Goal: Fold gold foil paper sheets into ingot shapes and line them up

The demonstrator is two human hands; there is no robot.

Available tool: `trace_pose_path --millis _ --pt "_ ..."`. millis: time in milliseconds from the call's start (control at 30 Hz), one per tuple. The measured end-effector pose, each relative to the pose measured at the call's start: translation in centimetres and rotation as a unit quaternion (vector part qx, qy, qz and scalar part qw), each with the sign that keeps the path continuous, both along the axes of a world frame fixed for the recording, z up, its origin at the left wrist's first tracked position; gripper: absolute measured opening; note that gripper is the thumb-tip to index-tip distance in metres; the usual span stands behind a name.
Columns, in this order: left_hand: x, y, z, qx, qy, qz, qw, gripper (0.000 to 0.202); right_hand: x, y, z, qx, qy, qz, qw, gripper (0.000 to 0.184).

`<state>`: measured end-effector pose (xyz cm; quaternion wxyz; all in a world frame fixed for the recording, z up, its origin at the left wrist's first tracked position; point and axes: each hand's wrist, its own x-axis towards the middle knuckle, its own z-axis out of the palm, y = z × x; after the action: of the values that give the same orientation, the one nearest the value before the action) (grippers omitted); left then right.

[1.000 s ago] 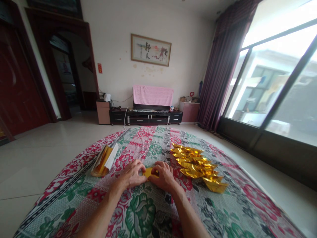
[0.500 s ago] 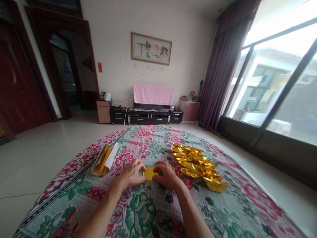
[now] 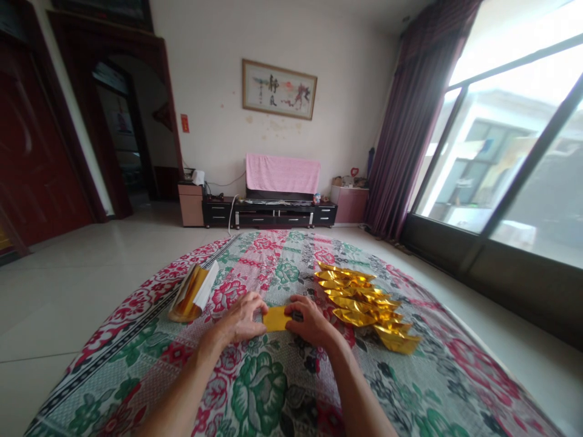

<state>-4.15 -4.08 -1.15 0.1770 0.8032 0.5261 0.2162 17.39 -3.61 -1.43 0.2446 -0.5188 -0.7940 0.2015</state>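
Note:
A small folded piece of gold foil paper lies on a floral quilt spread over the floor. My left hand pinches its left edge with curled fingers. My right hand grips its right edge the same way. Both hands rest low on the quilt, close together. To the right lies a row of several folded gold paper ingots. To the left sits a curled stack of gold foil sheets with white backs showing.
Pale tiled floor surrounds the quilt. A low dark TV cabinet with a pink cloth over it stands against the far wall. Large windows with purple curtains fill the right side. A dark doorway opens at the left.
The gold paper has been pressed flatter and shows more between my hands. Both hands have shifted only slightly.

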Motion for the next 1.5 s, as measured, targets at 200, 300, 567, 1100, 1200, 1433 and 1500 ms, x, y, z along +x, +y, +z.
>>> trace_pose_path --millis 200,300,567,1100,1200,1433,1500 --pt "1.1 -0.6 0.8 0.044 0.011 -0.023 0.999 0.025 -0.5 0.0 0.0 0.001 -0.016 -0.031 0.999 0.026" --pt "1.3 -0.8 1.0 0.027 0.038 -0.031 0.998 0.019 -0.7 -0.1 0.3 0.005 -0.021 -0.038 0.999 0.026" --pt "1.3 -0.8 1.2 0.037 0.072 -0.03 0.996 0.019 -0.3 -0.2 0.3 0.0 -0.017 -0.004 1.0 0.037" --pt "2.0 -0.4 0.0 0.109 0.055 -0.076 0.99 0.025 -0.3 -0.4 0.5 0.0 -0.007 -0.003 1.0 0.034" --pt "2.1 -0.2 -0.1 0.125 0.032 -0.082 0.988 0.026 -0.3 -0.2 0.2 0.006 -0.006 -0.008 1.0 0.035" --pt "2.0 -0.1 0.1 0.11 0.036 -0.056 0.992 0.027 -0.2 -0.2 0.5 0.023 -0.015 0.01 1.0 0.028" --pt "2.0 -0.2 0.2 0.107 0.021 -0.042 0.993 0.028 -0.2 -0.3 0.7 0.03 -0.016 0.013 0.999 0.021"
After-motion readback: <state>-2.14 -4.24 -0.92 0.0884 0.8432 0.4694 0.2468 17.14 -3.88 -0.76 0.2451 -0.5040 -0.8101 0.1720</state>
